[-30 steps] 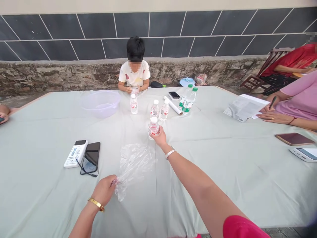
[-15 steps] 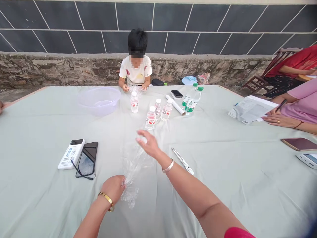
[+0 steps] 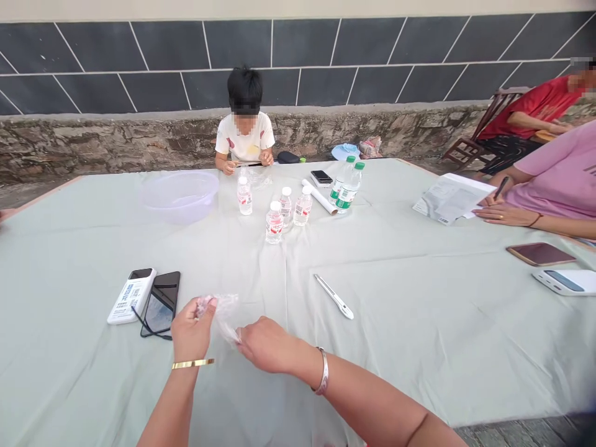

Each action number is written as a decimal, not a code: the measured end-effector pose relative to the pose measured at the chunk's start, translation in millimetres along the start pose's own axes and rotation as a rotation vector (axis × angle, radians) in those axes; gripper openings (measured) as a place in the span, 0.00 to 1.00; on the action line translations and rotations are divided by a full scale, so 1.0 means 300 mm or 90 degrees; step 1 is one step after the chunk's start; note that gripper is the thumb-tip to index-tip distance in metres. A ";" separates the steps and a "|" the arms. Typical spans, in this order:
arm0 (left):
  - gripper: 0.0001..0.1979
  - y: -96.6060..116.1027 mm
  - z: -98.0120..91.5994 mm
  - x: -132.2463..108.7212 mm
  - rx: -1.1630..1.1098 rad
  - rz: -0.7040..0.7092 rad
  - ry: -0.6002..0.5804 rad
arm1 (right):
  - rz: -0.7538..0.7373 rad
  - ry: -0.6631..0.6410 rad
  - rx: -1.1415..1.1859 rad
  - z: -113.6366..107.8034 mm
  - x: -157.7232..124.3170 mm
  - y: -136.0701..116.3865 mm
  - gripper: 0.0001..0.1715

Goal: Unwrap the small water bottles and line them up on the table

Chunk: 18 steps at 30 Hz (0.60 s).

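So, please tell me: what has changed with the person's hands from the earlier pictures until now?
The right hand let go of the small water bottle, which now stands on the tablecloth, and came back to the clear plastic film. The left hand moved forward with the film, and both hands now hold it. The translucent plastic basin and black phone stayed in place.

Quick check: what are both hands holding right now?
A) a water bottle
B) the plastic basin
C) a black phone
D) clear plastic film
D: the crumpled clear plastic film runs between the left hand and the right hand, gathered in their fingers.
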<state>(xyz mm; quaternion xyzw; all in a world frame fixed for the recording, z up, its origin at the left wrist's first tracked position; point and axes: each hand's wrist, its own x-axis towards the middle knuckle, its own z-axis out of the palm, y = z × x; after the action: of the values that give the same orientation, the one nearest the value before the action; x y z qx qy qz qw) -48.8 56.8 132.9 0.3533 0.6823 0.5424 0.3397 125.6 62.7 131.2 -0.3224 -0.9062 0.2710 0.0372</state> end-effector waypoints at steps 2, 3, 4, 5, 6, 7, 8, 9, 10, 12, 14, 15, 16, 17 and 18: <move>0.09 -0.019 0.007 -0.018 0.158 0.055 -0.146 | -0.013 0.105 0.012 -0.030 -0.011 -0.007 0.05; 0.10 -0.022 0.007 -0.028 0.161 0.047 -0.233 | -0.006 0.169 0.060 -0.049 -0.012 -0.003 0.05; 0.11 -0.022 0.005 -0.037 0.110 0.017 -0.307 | 0.013 0.236 0.123 -0.066 -0.009 0.005 0.06; 0.12 -0.020 0.005 -0.046 0.021 -0.028 -0.361 | 0.040 0.298 0.192 -0.075 -0.002 0.015 0.09; 0.13 -0.017 0.007 -0.053 -0.085 -0.077 -0.388 | 0.068 0.347 0.259 -0.077 0.008 0.024 0.10; 0.13 -0.015 0.013 -0.059 -0.188 -0.118 -0.388 | 0.093 0.384 0.315 -0.068 0.022 0.030 0.11; 0.14 -0.013 0.022 -0.062 -0.266 -0.142 -0.371 | 0.113 0.413 0.358 -0.052 0.037 0.032 0.10; 0.15 -0.013 0.034 -0.064 -0.303 -0.146 -0.344 | 0.125 0.434 0.390 -0.029 0.052 0.031 0.10; 0.16 -0.015 0.048 -0.064 -0.294 -0.131 -0.306 | 0.128 0.445 0.421 -0.003 0.065 0.026 0.11; 0.17 -0.026 0.079 -0.061 -0.180 -0.052 -0.206 | 0.120 0.437 0.510 0.048 0.084 0.013 0.16; 0.18 -0.042 0.106 -0.056 -0.048 0.039 -0.136 | 0.115 0.401 0.624 0.084 0.092 0.007 0.21; 0.18 -0.051 0.117 -0.053 -0.008 0.069 -0.128 | 0.117 0.382 0.667 0.094 0.093 0.011 0.23; 0.18 -0.061 0.126 -0.048 0.011 0.083 -0.142 | 0.122 0.367 0.690 0.099 0.093 0.019 0.24; 0.18 -0.072 0.133 -0.041 0.019 0.083 -0.171 | 0.127 0.356 0.687 0.099 0.094 0.032 0.25; 0.18 -0.084 0.138 -0.031 0.023 0.074 -0.198 | 0.125 0.345 0.663 0.096 0.094 0.047 0.26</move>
<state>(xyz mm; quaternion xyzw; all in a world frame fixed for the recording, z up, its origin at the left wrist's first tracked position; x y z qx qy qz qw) -11.7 65.7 101.5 0.4775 0.6099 0.4876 0.4029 104.3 75.3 96.5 -0.4018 -0.5779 0.5904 0.3950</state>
